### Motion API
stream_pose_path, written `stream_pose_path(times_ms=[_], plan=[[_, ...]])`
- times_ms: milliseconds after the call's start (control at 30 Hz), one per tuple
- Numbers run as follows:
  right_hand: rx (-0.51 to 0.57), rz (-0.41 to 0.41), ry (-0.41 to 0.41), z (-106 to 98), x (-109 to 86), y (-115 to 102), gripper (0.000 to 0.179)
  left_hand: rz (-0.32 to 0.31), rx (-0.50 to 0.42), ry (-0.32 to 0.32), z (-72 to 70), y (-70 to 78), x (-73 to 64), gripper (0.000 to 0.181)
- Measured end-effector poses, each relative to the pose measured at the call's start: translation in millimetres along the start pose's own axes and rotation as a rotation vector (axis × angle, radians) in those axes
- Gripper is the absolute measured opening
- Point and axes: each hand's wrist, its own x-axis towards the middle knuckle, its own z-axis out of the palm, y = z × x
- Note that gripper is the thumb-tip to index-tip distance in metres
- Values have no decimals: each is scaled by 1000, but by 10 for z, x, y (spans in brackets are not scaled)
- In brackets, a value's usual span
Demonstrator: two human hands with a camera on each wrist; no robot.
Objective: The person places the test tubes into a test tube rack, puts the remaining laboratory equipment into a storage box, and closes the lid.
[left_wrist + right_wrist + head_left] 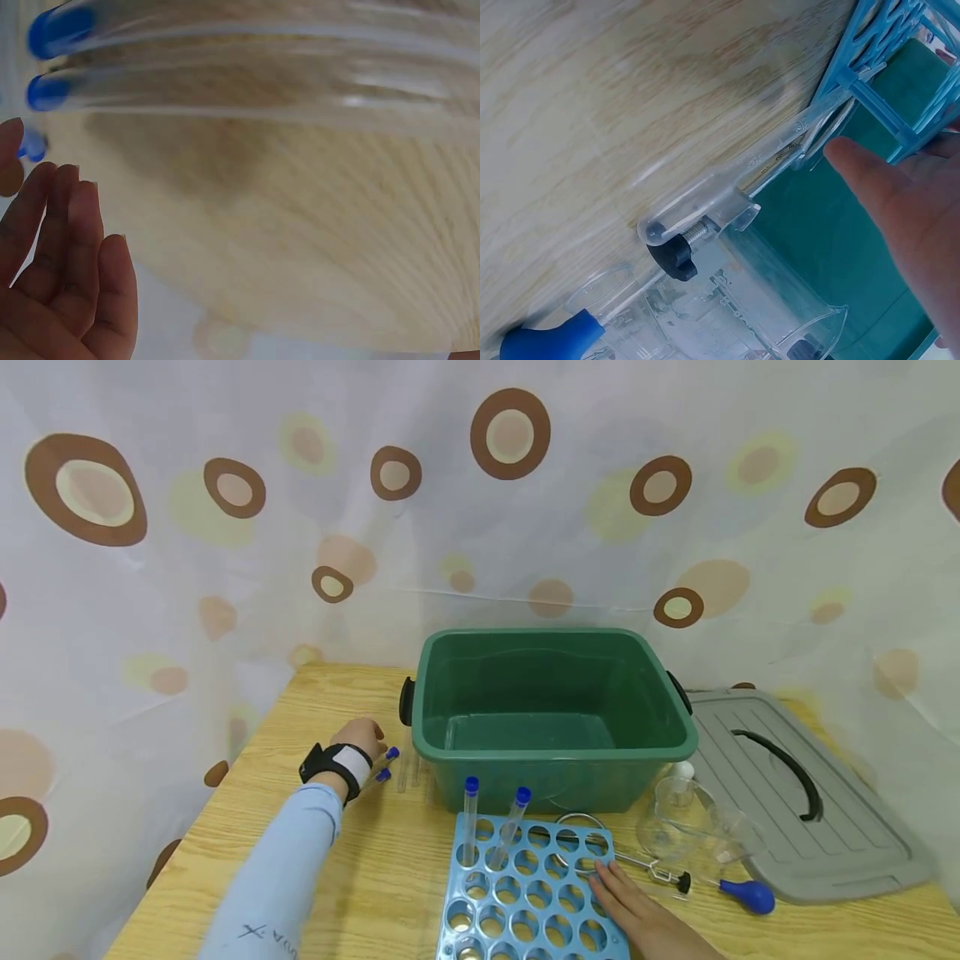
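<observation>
My left hand (pixel 361 737) is at the left of the table, its fingers loosely bent and holding nothing. In the left wrist view, that hand (pixel 64 262) shows spread fingers, with two blue-capped test tubes (pixel 225 90) lying close beside it. My right hand (pixel 637 914) rests with straight fingers on the right edge of a light-blue test tube rack (pixel 525 893). Its thumb (pixel 870 176) extends below the rack's side in the right wrist view. Two blue-capped test tubes (pixel 470 822) stand in the rack's holes, one upright and one leaning.
A green bin (pixel 555 777) stands behind the rack, with its grey lid (pixel 802 802) at the right. Clear beakers (pixel 675 818), a metal ring clamp (pixel 637 860) and a blue rubber bulb (pixel 748 896) lie right of the rack. Clear tubes (pixel 408 768) lie by the bin's left side.
</observation>
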Motion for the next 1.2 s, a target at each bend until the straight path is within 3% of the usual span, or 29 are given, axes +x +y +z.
stream_pose_path(times_ms=[100, 200, 467, 567, 833, 1000, 1200], plan=[[-1, -8, 3, 10, 15, -3, 90, -57, -25, -37, 57, -24, -7, 35], [-5, -11, 8, 15, 23, -5, 90, -69, -27, -49, 82, -25, -14, 37], [-11, -30, 21, 23, 41, -16, 91, -24, 19, -25, 107, -80, -28, 17], [-14, -27, 17, 19, 42, -20, 90, -20, 39, -3, 91, -90, -32, 18], [8, -62, 62, 38, 32, -12, 87, 42, 47, 129, -21, -111, -39, 24], [-22, -82, 89, 53, 36, -4, 86, 58, -1, 204, -211, -144, -146, 26], [-21, -71, 64, 16, 41, 2, 86, 95, -34, 329, -443, -222, -283, 30]])
